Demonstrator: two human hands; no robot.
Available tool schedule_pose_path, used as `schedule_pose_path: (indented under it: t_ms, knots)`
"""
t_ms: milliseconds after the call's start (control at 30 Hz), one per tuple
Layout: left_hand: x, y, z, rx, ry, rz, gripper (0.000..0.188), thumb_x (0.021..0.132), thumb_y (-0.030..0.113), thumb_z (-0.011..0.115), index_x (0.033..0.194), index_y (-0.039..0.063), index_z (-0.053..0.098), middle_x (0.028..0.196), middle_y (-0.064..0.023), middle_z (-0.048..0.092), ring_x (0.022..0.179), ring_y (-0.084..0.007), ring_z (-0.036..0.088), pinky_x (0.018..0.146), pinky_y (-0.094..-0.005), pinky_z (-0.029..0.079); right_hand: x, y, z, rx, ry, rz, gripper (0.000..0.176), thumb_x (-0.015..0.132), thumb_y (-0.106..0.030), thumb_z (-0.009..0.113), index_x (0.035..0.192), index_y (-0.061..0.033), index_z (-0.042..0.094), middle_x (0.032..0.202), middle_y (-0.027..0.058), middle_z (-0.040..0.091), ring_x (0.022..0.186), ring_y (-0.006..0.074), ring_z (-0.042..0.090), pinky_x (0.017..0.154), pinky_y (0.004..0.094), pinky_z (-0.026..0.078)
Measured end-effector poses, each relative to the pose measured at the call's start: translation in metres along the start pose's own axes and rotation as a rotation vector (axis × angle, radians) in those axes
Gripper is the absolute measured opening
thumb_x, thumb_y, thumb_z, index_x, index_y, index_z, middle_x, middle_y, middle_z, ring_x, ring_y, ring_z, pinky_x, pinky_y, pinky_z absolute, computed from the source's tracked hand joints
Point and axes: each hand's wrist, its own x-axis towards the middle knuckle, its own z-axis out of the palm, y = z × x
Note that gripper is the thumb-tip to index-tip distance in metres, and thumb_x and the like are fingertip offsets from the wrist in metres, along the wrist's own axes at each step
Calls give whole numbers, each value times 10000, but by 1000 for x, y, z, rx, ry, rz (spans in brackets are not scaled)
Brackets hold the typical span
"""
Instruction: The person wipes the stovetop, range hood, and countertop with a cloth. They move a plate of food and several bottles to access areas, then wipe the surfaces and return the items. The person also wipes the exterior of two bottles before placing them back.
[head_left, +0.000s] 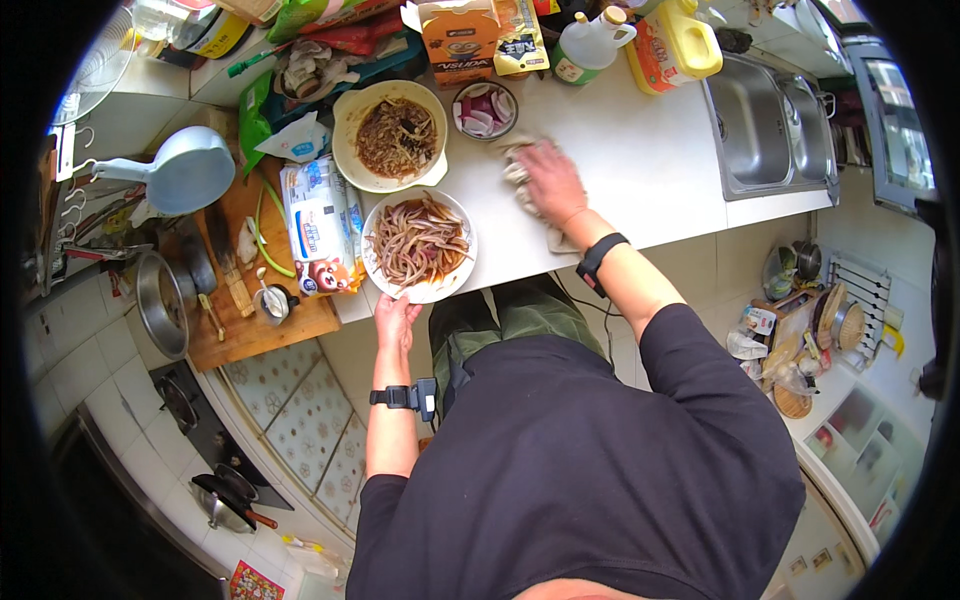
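Note:
My left hand (397, 321) grips the near rim of a white plate (466, 279) at the counter's front edge. Dark, glossy strips of food, perhaps sliced meat (420, 244), lie in brown sauce on it. With fingers spread flat, my right hand (551, 182) presses a beige cloth (519, 174) onto the white countertop (637, 165); part of the cloth trails toward the front edge. Behind the plate stands a cream two-handled bowl (343, 131) with shreds in dark sauce. Beside it, a small bowl (486, 135) holds cut purple onion (486, 111).
A pack of wipes or tissues (319, 225) borders the plate on the left, near a wooden cutting board (307, 319) carrying a brush (234, 277). An orange box (459, 45), a white jug (589, 49) and a yellow jug (675, 49) line the back. Right is a steel sink (750, 120).

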Motion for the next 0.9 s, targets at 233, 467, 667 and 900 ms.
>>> schedule_pose_path:
  t_ms: [233,467,667,900]
  knots:
    - [-7,0,-4,-63,-41,-36,192,948,135,543,1130,75,527,1019,-40,644,832,-138,647,688,-250,546,10,79,-26,50,215,169,522,762,-60,532,1284,-69,521,1339,154,505,1279,375,416,1070,454,339]
    - [-28,7,-13,-14,14,-58,341,969,198,520,1283,83,452,1046,-109,638,913,-217,657,723,-290,536,85,37,-13,155,69,-110,596,730,-73,500,1324,-31,467,1382,177,460,1294,362,404,1085,439,330]
    - [-42,5,-16,-18,70,-78,372,985,179,475,1336,77,406,1117,-144,640,934,-224,663,732,-290,530,103,49,-26,82,-44,-74,576,744,-114,490,1316,-51,481,1397,137,454,1296,344,403,1055,426,361]
    - [-56,-6,-16,-45,65,-75,364,992,202,470,1333,88,416,1139,-153,639,926,-213,664,721,-283,533,74,66,-32,53,88,97,500,754,-113,508,1252,-73,513,1329,94,506,1232,297,458,962,437,429]
